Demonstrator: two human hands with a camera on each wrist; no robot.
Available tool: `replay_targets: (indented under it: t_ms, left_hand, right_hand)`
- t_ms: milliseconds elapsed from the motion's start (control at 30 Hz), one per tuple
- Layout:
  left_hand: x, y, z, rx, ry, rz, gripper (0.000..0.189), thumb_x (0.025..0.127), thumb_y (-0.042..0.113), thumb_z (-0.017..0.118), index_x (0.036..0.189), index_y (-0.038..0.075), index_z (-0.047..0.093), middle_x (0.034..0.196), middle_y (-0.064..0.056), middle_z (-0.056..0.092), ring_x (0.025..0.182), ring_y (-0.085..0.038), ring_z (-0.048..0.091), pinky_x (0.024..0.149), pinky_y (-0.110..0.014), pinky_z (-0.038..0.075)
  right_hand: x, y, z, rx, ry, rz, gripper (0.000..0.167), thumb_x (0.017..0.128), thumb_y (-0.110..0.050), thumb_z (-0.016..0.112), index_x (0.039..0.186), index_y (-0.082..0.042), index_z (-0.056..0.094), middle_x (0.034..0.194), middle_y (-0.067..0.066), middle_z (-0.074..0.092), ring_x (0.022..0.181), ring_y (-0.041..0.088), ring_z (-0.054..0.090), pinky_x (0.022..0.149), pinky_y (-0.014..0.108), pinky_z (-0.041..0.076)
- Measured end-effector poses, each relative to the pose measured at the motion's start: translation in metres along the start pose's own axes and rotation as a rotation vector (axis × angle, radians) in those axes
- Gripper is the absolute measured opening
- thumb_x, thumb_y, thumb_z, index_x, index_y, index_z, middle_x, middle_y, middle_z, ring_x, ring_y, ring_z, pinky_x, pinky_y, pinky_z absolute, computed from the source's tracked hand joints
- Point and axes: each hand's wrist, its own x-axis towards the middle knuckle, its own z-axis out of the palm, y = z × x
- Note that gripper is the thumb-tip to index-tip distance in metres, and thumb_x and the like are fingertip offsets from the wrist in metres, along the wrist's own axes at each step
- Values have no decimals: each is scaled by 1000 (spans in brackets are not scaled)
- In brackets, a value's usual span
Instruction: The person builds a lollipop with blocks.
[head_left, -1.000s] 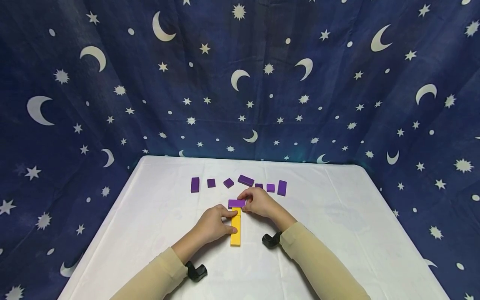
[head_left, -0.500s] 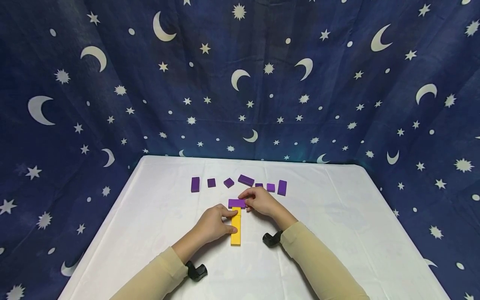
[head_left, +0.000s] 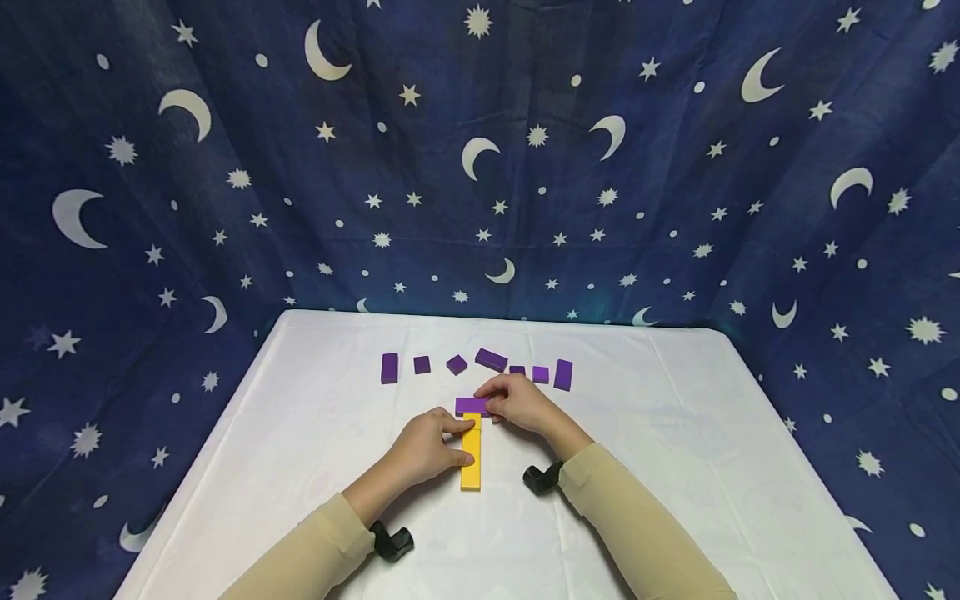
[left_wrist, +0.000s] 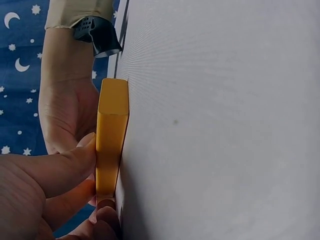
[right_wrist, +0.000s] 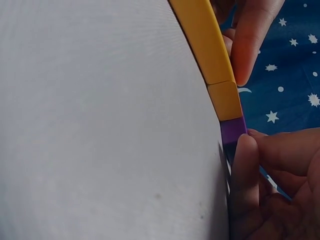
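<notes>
Where two yellow pieces lie end to end on the desk (head_left: 675, 483), a purple block (head_left: 468, 406) sits crosswise at their far end, so that the three form a T. The purple block is a flat-faced bar, brighter on top and darker along its near side. Of the yellow pieces, the long block (head_left: 470, 477) lies nearer the person, smooth and plain, with a neat rectangular near end. The short block (right_wrist: 225, 101) fits between it and the purple bar, touching both; a thin seam marks the join.

The left hand (head_left: 423, 450) has a loose grip, not closed round anything: thumb on the long block, forefinger on the short one, both nearly straight. The right hand (head_left: 521, 402) has a firmer grip, its fingertips pinching the purple block at its right end.

Beyond the hands stands a loose row of seven purple pieces (head_left: 491, 361), some oblong and some square, one square turned cornerwise and another partly hidden behind the right hand. White cloth covers the desk, and a dark blue curtain (head_left: 540, 217) with pale moons and stars hangs behind it.
</notes>
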Motion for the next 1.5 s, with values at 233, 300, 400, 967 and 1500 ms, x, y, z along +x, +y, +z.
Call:
replay_targets:
  t_ms: [233, 300, 400, 967, 1500]
  left_hand:
    - [0, 0, 0, -2, -2, -5, 59, 77, 31, 98, 131, 21, 79, 107, 4, 73, 90, -13, 61, 82, -33, 51]
    - [0, 0, 0, -4, -4, -8, 59, 77, 31, 98, 132, 22, 79, 108, 4, 74, 90, -13, 61, 82, -34, 50]
    - [0, 0, -1, -7, -4, -10, 59, 77, 31, 98, 132, 22, 79, 108, 3, 74, 90, -13, 61, 81, -33, 50]
    - [0, -4, 1, -24, 14, -9, 58, 76, 32, 98, 130, 23, 80, 108, 4, 75, 93, -12, 63, 83, -34, 51]
    - [7, -5, -3, -98, -19, -78, 77, 78, 37, 97, 147, 20, 68, 96, 4, 66, 88, -17, 55, 80, -33, 45]
  right_hand:
    - [0, 0, 1, -6, 11, -8, 22, 99, -4, 69, 116, -10, 82, 101, 7, 74, 70, 12, 66, 70, 26, 57]
    - [0, 0, 1, -4, 13, -5, 22, 99, -4, 69, 116, -10, 82, 100, 7, 74, 70, 12, 66, 70, 26, 57]
    - [0, 1, 2, 0, 14, 0, 22, 99, -4, 69, 116, -10, 81, 101, 7, 73, 71, 13, 66, 70, 25, 58]
    - [1, 1, 3, -5, 21, 8, 22, 98, -4, 69, 115, -12, 82, 103, 7, 73, 73, 13, 66, 72, 25, 59]
    - [0, 1, 4, 57, 28, 26, 23, 99, -4, 67, 117, -10, 81, 106, 9, 74, 72, 13, 67, 71, 24, 58]
